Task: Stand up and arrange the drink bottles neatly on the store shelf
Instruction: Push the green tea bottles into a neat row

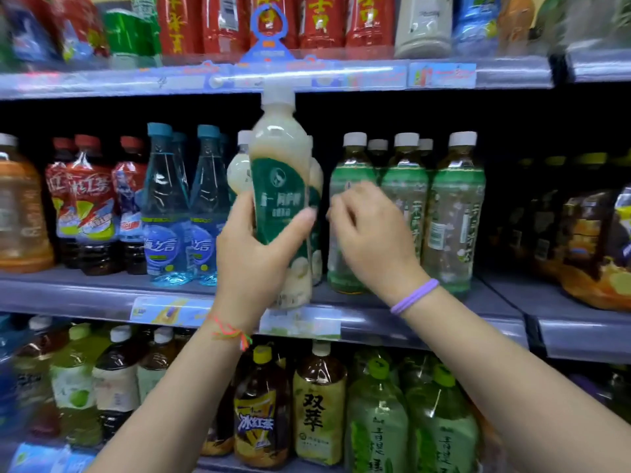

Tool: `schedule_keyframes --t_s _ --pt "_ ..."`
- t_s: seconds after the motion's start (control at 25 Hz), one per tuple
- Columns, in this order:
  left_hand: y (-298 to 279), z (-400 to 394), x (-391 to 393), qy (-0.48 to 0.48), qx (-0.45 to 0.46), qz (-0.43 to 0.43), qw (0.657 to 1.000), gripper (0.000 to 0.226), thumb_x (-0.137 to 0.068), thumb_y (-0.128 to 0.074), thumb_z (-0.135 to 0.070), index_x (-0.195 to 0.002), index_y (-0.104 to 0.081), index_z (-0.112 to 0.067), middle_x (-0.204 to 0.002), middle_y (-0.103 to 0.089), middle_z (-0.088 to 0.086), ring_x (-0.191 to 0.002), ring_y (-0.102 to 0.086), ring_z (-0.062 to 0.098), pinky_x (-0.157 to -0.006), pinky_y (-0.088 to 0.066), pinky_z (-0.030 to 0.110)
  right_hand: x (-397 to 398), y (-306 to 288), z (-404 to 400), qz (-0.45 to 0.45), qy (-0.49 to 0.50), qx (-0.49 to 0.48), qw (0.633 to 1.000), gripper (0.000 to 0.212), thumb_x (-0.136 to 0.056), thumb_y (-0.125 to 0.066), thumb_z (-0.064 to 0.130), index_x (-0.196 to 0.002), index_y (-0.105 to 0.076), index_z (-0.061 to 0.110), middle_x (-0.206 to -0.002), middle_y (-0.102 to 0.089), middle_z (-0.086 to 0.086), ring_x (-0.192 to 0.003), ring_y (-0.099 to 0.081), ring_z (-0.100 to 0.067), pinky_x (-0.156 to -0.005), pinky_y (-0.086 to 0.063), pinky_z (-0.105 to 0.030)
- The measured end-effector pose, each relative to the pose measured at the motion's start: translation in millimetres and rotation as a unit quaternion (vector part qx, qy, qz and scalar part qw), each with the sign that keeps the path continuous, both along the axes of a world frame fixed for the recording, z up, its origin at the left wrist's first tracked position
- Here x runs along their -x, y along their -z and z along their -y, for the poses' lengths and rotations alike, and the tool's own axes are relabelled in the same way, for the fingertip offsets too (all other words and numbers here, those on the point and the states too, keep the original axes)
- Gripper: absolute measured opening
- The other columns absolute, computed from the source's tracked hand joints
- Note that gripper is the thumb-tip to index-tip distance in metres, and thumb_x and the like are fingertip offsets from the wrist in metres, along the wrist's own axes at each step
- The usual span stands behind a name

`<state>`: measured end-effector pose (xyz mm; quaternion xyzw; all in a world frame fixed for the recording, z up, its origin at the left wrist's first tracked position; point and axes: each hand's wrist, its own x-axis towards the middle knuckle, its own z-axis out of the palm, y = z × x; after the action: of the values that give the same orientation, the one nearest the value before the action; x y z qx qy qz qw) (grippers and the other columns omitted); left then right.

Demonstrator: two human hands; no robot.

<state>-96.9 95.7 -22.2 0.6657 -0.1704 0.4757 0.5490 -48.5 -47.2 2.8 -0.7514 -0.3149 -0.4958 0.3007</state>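
My left hand (pixel 254 254) grips a milky white bottle (pixel 280 186) with a dark green label and white cap, upright and lifted in front of the middle shelf (pixel 444 302). More bottles of the same kind (pixel 239 169) stand behind it. My right hand (pixel 368 233) reaches beside it, its fingers loosely curled against the front of a green tea bottle (pixel 345 268); whether they hold it is unclear because of blur. Two more green tea bottles (pixel 454 213) stand upright to the right.
Blue water bottles (pixel 167 206) and red iced tea bottles (pixel 92 203) stand left on the same shelf. An orange drink (pixel 20 213) sits far left. Red-labelled bottles (pixel 321 22) fill the upper shelf; larger tea bottles (pixel 319 404) fill the lower one. Bagged goods (pixel 597 254) lie right.
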Motion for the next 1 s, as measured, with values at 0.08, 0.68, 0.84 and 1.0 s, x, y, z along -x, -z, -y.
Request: schedule_keyframes --t_s 0.08,0.68,0.84,1.0 --pt "-1.4 -8.8 -14.1 -0.104 -0.005 0.03 0.994 0.038 -0.083 -0.072 -0.046 -0.103 -0.061 -0.016 -0.092 -0.07 -0.008 -0.09 -0.066 0.014 -0.085 -0.053 0.042 -19.4 17.7 -3.1 0.107 0.081 0.175 0.975 0.026 -0.094 -0.05 0.024 -0.08 -0.067 0.011 -0.097 -0.066 -0.007 -0.103 -0.059 -0.028 -0.093 -0.041 -0.047" --pt "13.2 23.4 -82.5 -0.463 -0.212 0.017 0.861 0.066 -0.085 -0.049 -0.069 -0.097 -0.068 -0.007 -0.16 -0.03 0.008 -0.148 -0.019 0.034 -0.116 -0.015 0.056 -2.4 25.5 60.2 0.228 0.176 0.195 0.937 0.026 -0.082 -0.058 0.015 -0.103 -0.07 0.004 -0.116 -0.062 -0.021 -0.116 -0.053 -0.036 -0.103 -0.038 -0.049" --pt "13.3 25.6 -80.3 -0.479 -0.211 -0.055 0.85 0.07 -0.084 -0.049 -0.065 -0.116 -0.061 -0.003 -0.163 -0.018 0.01 -0.151 -0.009 0.033 -0.118 -0.012 0.057 -1.6 19.3 106.7 0.057 0.205 -0.122 0.97 0.053 -0.085 -0.057 0.019 -0.133 -0.047 -0.001 -0.126 -0.048 -0.02 -0.115 -0.044 -0.029 -0.097 -0.037 -0.039" --pt "12.3 43.6 -59.2 -0.484 -0.2 -0.037 0.851 0.086 -0.082 -0.059 -0.044 -0.151 -0.029 -0.003 -0.163 -0.013 0.02 -0.15 -0.01 0.038 -0.12 -0.014 0.056 -16.4 23.2 130.6 -0.272 0.066 -0.232 0.932 0.064 -0.087 -0.068 0.034 -0.136 -0.035 0.009 -0.122 -0.051 -0.003 -0.108 -0.053 -0.019 -0.092 -0.046 -0.033"
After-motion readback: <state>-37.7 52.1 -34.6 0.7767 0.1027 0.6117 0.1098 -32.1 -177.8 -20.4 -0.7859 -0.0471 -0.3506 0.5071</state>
